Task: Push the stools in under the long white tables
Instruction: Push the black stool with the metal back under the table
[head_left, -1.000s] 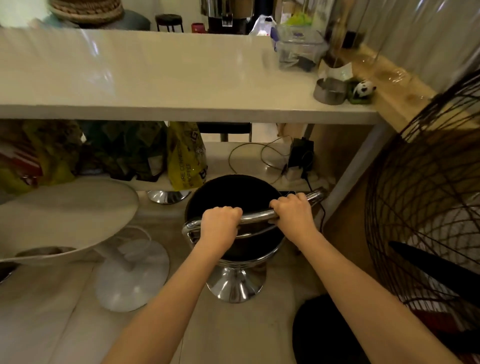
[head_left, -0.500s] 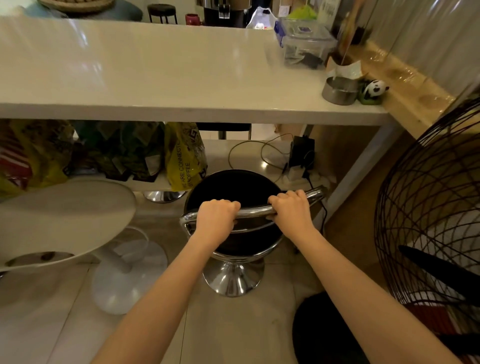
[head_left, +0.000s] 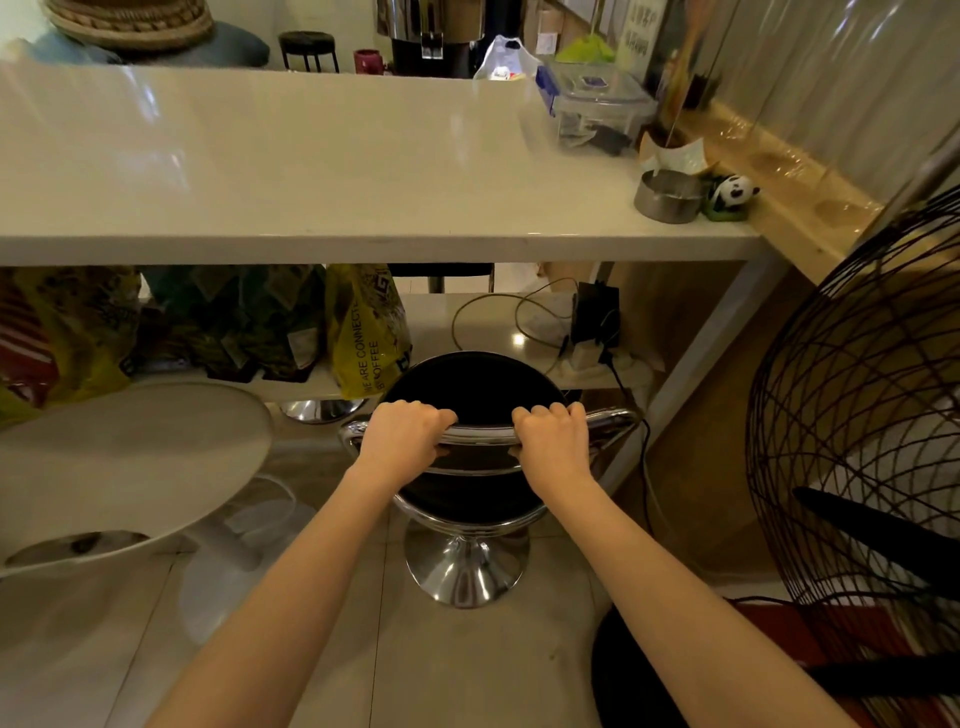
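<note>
The black stool (head_left: 470, 395) stands at the white table's (head_left: 322, 171) edge, its seat partly under the top. Both hands grasp its chrome backrest bar (head_left: 483, 434): left hand (head_left: 400, 434) and right hand (head_left: 553, 441) with fingers curled over it, set apart, likely to push evenly. Just beyond the fingers lies a shelf with a yellow bag (head_left: 366, 332); a fan (head_left: 857, 415) stands right.

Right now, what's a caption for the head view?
Both hands grip the black stool's chrome backrest before the white table.
</note>
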